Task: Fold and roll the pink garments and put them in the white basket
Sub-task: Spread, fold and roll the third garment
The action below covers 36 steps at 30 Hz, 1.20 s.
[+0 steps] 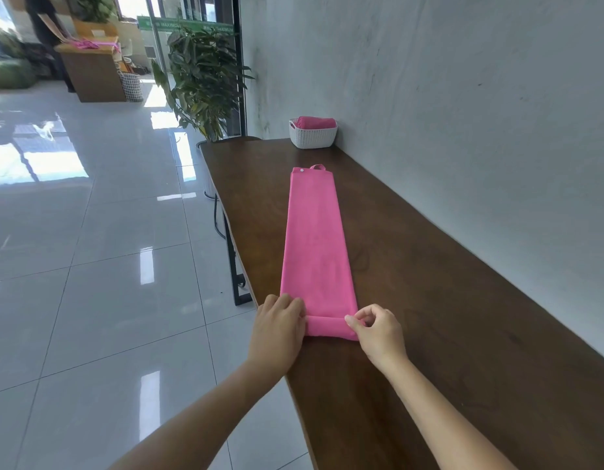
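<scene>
Two bare forearms reach in from the bottom edge, and the left hand and right hand meet at the near end of a long, narrow, folded pink garment of soft fabric, which lies flat on a dark brown wooden table. Its near end is turned over into a small roll lying crosswise between the hands. The left hand's fingers curl down over the left end of that roll and grip it; the right hand pinches the right end between thumb and bent fingers. The pink garment's long axis runs straight away from the person along the table, and its far end, with a small fabric loop and a pale snap button, points toward a white woven-pattern plastic basket. That basket stands well apart from the strip at the table's far end, against a grey plastered wall, and holds a rolled pink cloth. Beyond the table stands a leafy green potted plant; glossy white floor tiles stretch to the left, where another person stands far off at a wooden counter, a wire basket beside it
</scene>
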Motion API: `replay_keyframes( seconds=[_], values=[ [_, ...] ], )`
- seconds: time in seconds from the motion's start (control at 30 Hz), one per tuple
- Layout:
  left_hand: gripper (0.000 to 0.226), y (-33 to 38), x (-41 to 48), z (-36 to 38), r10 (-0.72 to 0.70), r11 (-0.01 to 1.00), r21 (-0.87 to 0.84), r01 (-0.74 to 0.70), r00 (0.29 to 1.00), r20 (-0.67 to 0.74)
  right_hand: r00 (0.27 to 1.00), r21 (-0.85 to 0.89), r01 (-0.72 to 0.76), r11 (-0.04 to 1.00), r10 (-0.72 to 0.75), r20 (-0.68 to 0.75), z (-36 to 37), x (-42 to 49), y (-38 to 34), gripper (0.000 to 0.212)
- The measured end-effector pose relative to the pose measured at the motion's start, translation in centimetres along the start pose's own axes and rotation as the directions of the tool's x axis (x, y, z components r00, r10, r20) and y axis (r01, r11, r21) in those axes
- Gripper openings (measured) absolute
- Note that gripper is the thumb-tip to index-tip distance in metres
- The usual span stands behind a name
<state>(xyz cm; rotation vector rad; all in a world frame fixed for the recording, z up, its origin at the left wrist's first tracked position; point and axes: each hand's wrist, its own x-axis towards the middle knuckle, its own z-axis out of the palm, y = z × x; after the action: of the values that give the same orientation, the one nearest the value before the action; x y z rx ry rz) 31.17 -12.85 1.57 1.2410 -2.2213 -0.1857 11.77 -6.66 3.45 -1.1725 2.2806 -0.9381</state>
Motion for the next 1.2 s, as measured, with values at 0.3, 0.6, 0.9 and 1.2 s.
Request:
replay_keyframes(
  seconds=[0.3,0.6,0.9,1.2],
  values=[
    [0.028,-2.7,-1.1,1.6,0.335,0.935,0.133,-0.329,0.942,-0.028,0.957,-0.036,0.145,0.989,-0.15,-0.248,1.1,-0.9,0.4,0.019],
    [0.045,-2.7,0.8,1.5,0.14,0.99,-0.002,-0.141,0.985,0.098,0.938,-0.302,0.338,0.892,-0.346,0.027,0.2,-0.8,2.4,0.046],
    [0.025,-2.7,2.4,-0.4,-0.154,0.949,-0.209,0.236,0.926,0.346,0.957,-0.266,0.289,0.92,-0.267,0.117,-0.5,0.1,1.7,0.029],
    [0.033,-2.5,1.7,-0.9,-0.37,0.871,-0.226,0.436,0.885,0.282,0.975,-0.174,0.164,0.971,-0.132,0.18,-0.8,-0.3,1.6,0.033]
  ],
)
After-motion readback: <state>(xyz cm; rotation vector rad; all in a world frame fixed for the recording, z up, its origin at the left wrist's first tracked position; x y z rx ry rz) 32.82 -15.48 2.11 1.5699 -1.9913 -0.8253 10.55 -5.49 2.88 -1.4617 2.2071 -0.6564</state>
